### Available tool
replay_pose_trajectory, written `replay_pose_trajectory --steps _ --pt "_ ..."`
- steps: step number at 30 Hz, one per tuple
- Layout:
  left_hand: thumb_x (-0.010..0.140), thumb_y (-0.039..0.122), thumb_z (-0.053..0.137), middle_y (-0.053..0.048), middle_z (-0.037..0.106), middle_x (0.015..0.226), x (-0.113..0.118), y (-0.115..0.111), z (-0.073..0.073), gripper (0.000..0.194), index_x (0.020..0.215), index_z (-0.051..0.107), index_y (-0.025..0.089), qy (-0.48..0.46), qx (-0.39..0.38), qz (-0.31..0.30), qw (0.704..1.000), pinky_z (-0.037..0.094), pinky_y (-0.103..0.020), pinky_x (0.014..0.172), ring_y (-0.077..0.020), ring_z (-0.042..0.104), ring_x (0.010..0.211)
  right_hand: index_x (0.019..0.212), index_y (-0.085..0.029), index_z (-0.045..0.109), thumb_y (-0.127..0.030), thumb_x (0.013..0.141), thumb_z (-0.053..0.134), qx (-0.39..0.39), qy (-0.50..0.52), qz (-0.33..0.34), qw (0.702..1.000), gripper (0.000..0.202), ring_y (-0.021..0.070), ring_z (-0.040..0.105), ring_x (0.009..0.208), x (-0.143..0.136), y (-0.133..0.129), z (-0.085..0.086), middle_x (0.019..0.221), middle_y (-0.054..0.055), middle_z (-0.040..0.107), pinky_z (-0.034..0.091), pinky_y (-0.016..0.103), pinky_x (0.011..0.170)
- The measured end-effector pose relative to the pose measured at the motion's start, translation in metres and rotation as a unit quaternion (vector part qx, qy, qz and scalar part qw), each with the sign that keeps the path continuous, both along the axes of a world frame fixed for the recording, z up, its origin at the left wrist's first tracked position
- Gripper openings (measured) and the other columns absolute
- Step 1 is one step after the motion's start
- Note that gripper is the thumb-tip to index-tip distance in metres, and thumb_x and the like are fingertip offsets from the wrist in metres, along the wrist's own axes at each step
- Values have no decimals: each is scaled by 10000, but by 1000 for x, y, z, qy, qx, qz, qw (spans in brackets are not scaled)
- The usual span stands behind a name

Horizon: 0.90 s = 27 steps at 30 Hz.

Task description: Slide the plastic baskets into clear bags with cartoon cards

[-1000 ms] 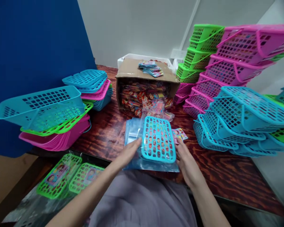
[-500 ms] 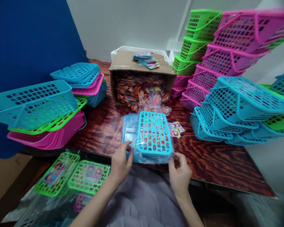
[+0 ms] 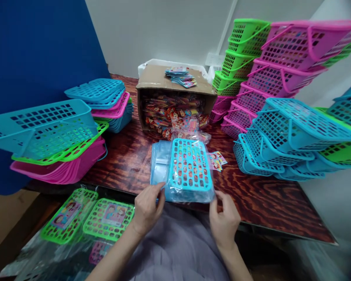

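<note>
A blue basket with a perforated top (image 3: 190, 164) lies inside a clear plastic bag (image 3: 190, 196) at the table's front edge. My left hand (image 3: 148, 203) pinches the bag's near left corner between thumb and fingers. At the near right corner, my right hand (image 3: 224, 218) grips the bag's edge the same way. Under the basket and to its left lies a stack of flat bluish plastic bags (image 3: 160, 162). Small printed cards (image 3: 218, 160) rest just right of the basket.
An open cardboard box (image 3: 175, 84) of small packets stands behind, with cards on top. Stacked blue baskets (image 3: 280, 132) and pink baskets (image 3: 269, 80) rise at right. More baskets (image 3: 58, 128) are piled left. Bagged green baskets (image 3: 109, 218) lie at lower left.
My left hand has moved slightly down toward me along the bag's left side. My right hand has shifted slightly down and right. The bag's near edge looks pulled straighter.
</note>
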<state>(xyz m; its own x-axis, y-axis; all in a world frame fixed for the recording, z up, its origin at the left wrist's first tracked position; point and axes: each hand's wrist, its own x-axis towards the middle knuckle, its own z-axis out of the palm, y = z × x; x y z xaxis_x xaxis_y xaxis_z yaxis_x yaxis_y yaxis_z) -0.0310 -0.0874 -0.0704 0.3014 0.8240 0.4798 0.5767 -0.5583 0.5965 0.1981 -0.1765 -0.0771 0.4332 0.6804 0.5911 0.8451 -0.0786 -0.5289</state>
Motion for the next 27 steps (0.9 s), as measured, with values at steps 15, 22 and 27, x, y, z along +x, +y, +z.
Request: replay_pose_trajectory --steps 15,22,27 --pt "981 190 499 -53 684 851 20 8 3 302 1275 560 159 -19 52 -10 998 500 -295 742 -182 654 742 1043 -152 643 -137 943 478 32 -23 -22 999 194 252 601 886 1 9 7 930 104 626 497 420 824" --pt "979 167 522 -57 685 855 15 6 -7 288 1263 555 129 -13 103 4 995 523 -270 705 -164 659 731 1433 -117 432 -202 921 556 52 -45 5 998 534 368 484 1280 -19 -2 -1 1347 235 517 426 577 1012" --pt "981 158 520 -35 662 823 18 6 -2 278 1256 557 143 -17 119 -8 993 510 -261 684 -147 636 697 1367 -121 500 -120 895 558 72 -92 -8 993 475 366 500 1264 -21 31 7 1281 209 571 432 591 1016"
